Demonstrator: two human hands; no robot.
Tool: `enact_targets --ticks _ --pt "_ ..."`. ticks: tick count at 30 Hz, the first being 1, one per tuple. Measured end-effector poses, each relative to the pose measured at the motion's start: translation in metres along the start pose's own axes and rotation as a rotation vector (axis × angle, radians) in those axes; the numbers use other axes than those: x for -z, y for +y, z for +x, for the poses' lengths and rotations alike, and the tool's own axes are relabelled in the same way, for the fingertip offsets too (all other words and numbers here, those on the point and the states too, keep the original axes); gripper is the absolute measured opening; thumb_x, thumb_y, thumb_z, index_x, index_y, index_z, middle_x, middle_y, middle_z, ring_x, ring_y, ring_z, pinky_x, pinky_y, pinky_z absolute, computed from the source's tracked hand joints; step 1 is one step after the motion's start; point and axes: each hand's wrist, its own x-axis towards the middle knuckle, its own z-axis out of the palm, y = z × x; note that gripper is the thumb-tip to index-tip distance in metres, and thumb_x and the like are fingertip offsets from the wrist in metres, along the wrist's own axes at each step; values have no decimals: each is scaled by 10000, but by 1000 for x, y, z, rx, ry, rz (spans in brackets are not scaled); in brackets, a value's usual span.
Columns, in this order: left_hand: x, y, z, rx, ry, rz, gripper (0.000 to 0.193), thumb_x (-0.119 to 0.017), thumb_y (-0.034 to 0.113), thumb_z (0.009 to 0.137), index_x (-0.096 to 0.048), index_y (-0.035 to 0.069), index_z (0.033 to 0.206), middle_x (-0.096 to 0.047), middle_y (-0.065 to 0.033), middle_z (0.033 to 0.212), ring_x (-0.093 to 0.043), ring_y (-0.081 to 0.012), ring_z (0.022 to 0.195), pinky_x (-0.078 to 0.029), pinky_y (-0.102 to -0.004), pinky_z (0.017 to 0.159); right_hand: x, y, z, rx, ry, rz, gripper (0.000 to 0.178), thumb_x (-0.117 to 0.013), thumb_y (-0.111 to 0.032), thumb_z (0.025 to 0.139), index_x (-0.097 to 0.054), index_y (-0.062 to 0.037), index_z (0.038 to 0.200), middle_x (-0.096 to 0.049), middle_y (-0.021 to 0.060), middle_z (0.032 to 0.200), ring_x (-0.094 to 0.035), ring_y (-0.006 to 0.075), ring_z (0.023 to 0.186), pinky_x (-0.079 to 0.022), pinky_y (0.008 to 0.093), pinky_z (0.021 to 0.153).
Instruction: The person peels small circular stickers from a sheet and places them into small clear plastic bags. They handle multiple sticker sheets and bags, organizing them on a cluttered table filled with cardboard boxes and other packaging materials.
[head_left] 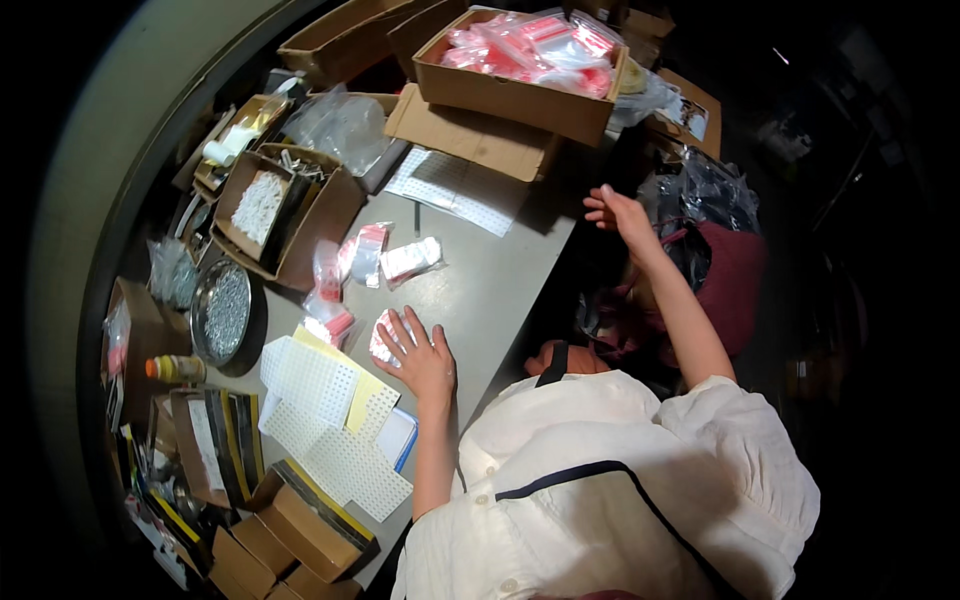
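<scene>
The left hand [424, 362] is spread wide, fingers laid over a packet [380, 346] near the table's [480, 290] body-side edge. The right hand [622, 217] is held beyond that edge — empty, fingers slightly parted. A box [505, 104] of bags [540, 48] is set at the far end.

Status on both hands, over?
Left hand spread over pale packet. Right hand empty, off the table edge. Paper sheets beside left hand.
</scene>
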Motion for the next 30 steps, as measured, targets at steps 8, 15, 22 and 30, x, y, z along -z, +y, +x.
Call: enact_targets --ticks 8,15,22,30 --pt "1 3 0 53 -29 -52 744 -479 430 1024 -259 17 1602 -190 -109 1701 -76 -357 1575 -6 -671 1194 24 188 128 -528 80 744 614 -559 -744 905 -673 -214 1194 -664 2 1050 -599 173 984 -513 368 820" --pt "6 35 9 47 -103 -59 730 -484 404 1031 -252 20 1607 -181 -111 1705 -72 -355 1576 -2 -648 1207 56 261 203 8 14 953 671 -405 -632 1041 -485 -146 1497 -568 21 1401 -526 197 1276 -432 361 1096" --pt "5 -5 -5 109 -87 122 719 -512 386 1004 -274 80 1609 -200 -112 1699 -103 -377 1562 -22 -671 1192 -24 166 152 31 -258 1112 767 -343 -676 1035 -359 -144 1587 -531 21 1477 -538 211 1295 -442 368 1102" --pt "-15 3 11 108 -161 165 773 -528 405 982 -226 106 1628 -194 -109 1701 -84 -370 1572 -67 -690 1182 34 285 208 50 -856 1509 677 -336 -693 1028 -516 -205 1461 -634 15 1253 -621 170 1066 -540 358 909"
